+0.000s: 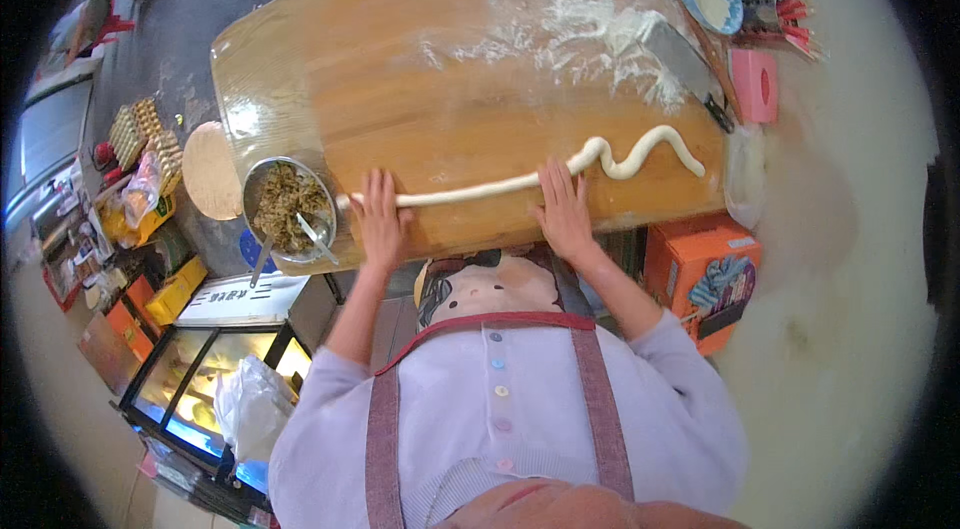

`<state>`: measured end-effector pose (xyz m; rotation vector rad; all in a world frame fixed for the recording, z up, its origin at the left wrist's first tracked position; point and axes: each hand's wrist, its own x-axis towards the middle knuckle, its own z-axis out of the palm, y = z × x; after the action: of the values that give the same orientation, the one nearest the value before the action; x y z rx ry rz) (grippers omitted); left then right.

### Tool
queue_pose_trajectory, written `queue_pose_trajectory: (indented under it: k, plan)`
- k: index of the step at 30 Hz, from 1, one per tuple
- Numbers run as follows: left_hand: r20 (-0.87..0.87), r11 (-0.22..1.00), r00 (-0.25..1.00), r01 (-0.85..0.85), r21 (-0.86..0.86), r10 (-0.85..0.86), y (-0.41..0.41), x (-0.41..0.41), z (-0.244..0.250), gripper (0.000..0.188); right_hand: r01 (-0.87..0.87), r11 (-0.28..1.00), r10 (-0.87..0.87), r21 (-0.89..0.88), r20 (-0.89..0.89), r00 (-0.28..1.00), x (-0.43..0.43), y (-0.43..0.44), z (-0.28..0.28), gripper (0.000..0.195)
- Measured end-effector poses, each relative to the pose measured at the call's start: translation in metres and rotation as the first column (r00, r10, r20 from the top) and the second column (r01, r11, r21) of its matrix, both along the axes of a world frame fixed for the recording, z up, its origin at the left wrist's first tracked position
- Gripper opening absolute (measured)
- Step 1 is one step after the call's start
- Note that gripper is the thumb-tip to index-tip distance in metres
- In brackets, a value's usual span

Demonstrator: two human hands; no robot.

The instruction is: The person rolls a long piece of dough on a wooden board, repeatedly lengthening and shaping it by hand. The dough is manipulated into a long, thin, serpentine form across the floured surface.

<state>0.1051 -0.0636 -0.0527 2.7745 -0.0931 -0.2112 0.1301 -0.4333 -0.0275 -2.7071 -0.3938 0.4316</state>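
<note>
A long white dough rope [469,192] lies across the wooden board [420,123]. It runs straight between my hands and bends into loose waves at its right end. My left hand [381,225] rests flat over the rope near its left tip, thumb spread. Farther right, my right hand [564,212] lies palm down on the rope where the waves begin. Neither hand grips the dough; the part beneath the fingers is hidden. Just left of my left hand stands a metal bowl [251,187] of chopped filling [285,210], with a pale-handled utensil [311,232] in it.
Scattered flour [600,26] and a broad-bladed knife [682,56] lie at the far right, beside a wooden rolling pin [712,56]. A blue-rimmed bowl [731,22] and pink box [754,86] stand past them. An orange carton [679,247] sits below the board's right edge.
</note>
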Motion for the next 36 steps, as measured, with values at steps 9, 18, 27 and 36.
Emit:
queue_pose_trajectory:
  k: [9, 18, 27, 36]
  plan:
    - [0.329, 0.904, 0.907, 0.349, -0.246, -0.261, -0.134, 0.241, 0.024, 0.037, 0.301, 0.919, -0.363, 0.256, 0.25, 0.897, 0.143, 0.06, -0.002, 0.074]
    - [0.223, 0.858, 0.887, 0.453, -0.242, -0.405, -0.093, 0.144, -0.004, 0.029, 0.222, 0.975, -0.22, 0.031, 0.308, 0.926, 0.045, -0.096, 0.01, 0.049]
    - [0.115, 0.978, 0.972, 0.208, -0.03, -0.204, -0.009, 0.121, 0.057, 0.024, -0.078, 0.97, 0.038, 0.231, 0.172, 0.984, 0.141, -0.04, 0.02, 0.03]
    - [0.169, 0.996, 0.982, 0.085, 0.007, -0.085, -0.143, 0.072, 0.001, 0.061, -0.079, 0.943, 0.0, 0.324, 0.235, 0.972, 0.057, 0.078, -0.017, 0.062]
